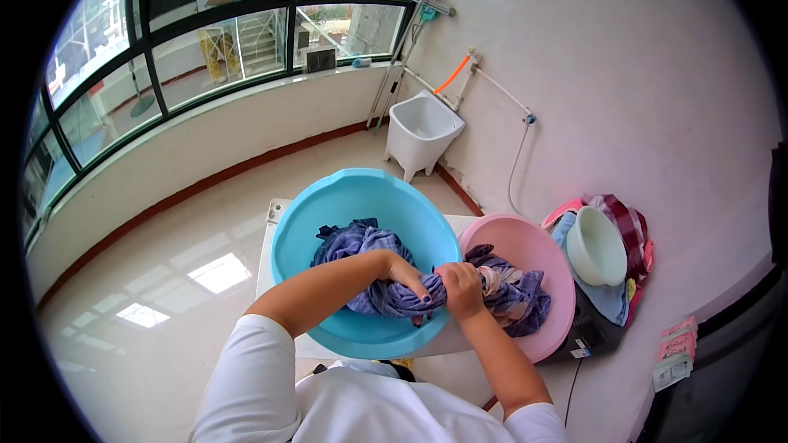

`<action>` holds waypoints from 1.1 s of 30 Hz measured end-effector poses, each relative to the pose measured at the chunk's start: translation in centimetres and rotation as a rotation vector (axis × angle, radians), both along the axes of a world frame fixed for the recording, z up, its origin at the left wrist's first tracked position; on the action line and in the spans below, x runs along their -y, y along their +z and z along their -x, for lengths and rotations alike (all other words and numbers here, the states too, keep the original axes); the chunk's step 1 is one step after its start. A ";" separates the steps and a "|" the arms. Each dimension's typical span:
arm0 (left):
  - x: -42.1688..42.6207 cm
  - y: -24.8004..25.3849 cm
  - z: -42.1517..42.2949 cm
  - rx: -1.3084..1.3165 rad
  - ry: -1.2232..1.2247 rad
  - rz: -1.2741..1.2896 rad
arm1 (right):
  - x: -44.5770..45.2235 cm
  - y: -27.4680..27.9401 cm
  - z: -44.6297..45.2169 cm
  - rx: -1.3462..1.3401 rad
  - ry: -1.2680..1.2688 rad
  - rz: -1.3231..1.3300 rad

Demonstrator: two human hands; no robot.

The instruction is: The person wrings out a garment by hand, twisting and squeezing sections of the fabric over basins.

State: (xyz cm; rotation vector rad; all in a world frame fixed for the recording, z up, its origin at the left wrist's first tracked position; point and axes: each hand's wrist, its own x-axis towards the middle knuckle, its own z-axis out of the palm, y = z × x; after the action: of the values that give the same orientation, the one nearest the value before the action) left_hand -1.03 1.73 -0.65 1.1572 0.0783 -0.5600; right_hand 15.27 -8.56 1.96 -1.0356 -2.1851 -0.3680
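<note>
A twisted purple-blue patterned cloth (394, 299) runs from the large blue basin (316, 197) across its right rim into the pink basin (525, 234). My left hand (402, 275) grips the twisted part over the blue basin, its fingers wrapped around the fabric. Close beside it, my right hand (461, 287) is closed on the same cloth near where the two basins meet. One bunched end lies in the blue basin; the other, with pale pinkish patches, rests in the pink basin. The kind of garment cannot be made out.
Both basins stand on a white table (275, 212). To the right, a pale green basin (597, 246) sits on piled fabrics (620, 217) over a dark appliance (591, 328). A white utility sink (423, 127) and mop poles (402, 57) stand in the far corner, below windows.
</note>
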 end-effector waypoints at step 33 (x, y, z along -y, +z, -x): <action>3.2 1.2 -0.6 -0.085 0.545 -1.667 | -2.7 1.7 3.2 0.421 -0.514 0.747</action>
State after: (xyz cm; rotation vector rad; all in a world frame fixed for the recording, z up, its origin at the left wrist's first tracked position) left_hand -0.48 -1.51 0.52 2.5752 1.0541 0.0875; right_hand 12.07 -5.86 3.61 -2.1058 -2.4580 0.0408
